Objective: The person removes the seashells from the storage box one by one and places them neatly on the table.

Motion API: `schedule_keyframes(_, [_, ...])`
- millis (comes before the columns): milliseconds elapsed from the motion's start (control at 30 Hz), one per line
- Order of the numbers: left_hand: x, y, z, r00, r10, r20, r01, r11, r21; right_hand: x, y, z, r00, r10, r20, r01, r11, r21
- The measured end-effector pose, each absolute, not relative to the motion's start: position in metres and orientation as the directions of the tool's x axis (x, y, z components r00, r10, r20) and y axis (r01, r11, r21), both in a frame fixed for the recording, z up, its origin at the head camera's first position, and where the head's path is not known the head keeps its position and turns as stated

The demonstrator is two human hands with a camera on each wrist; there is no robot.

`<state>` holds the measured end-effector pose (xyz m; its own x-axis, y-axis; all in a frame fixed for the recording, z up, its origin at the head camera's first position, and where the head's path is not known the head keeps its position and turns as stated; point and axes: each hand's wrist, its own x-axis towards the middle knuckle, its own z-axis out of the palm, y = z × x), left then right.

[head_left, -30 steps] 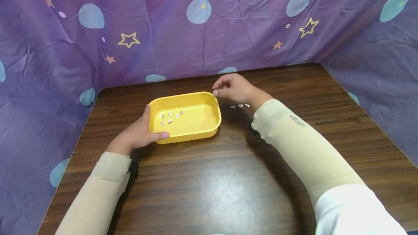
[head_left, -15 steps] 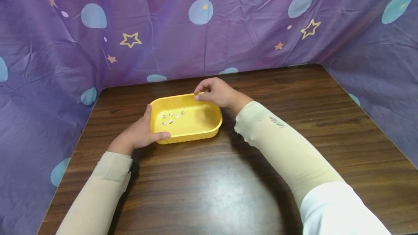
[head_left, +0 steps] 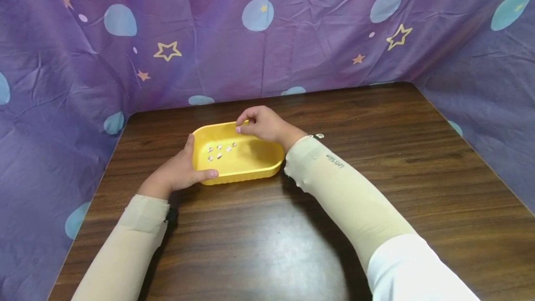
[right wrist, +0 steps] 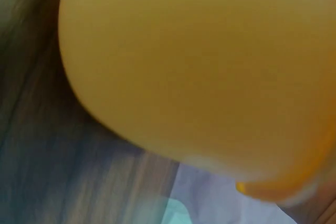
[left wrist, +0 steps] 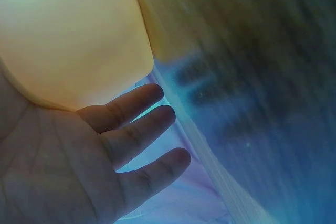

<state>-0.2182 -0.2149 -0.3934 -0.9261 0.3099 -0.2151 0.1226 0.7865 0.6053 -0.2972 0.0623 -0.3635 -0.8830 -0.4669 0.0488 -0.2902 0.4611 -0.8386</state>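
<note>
A shallow yellow plastic basket [head_left: 259, 154] with rounded corners stands on the table. Several small whitish pieces [head_left: 219, 151] lie in its left half. My left hand [head_left: 177, 168] holds the basket's left end, thumb along the front rim; in the left wrist view its other fingers [left wrist: 139, 135] stick out below the wall. Over the back of the basket is my right hand [head_left: 267, 124], thumb and index curled with their tips close together; I cannot tell whether a piece is between them. The basket's wall [right wrist: 199, 77] fills most of the right wrist view.
One whitish piece [head_left: 319, 136] shows on the dark wood-grain table [head_left: 376, 161], just past my right wrist; my forearm covers the area beside it. A purple curtain [head_left: 217, 36] with stars and blue spots hangs behind the table and along its sides.
My right hand has moved left from beside the basket's right end to above its inside, fingers still curled. My left hand and the pieces in the basket have stayed put.
</note>
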Motion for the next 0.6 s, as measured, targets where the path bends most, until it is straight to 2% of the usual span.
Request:
schedule_keyframes(300, [-0.219, -0.216, -0.394, -0.926, 0.318, -0.202, 0.140, 0.788, 0.599, -0.300, 0.051, -0.380, -0.890, -0.454, 0.027, -0.254, 0.447, -0.857])
schedule_keyframes(600, [-0.219, -0.216, -0.395, -0.926, 0.310, -0.216, 0.130, 0.798, 0.589, -0.302, 0.045, -0.392, -0.892, -0.452, -0.001, -0.286, 0.565, -0.774])
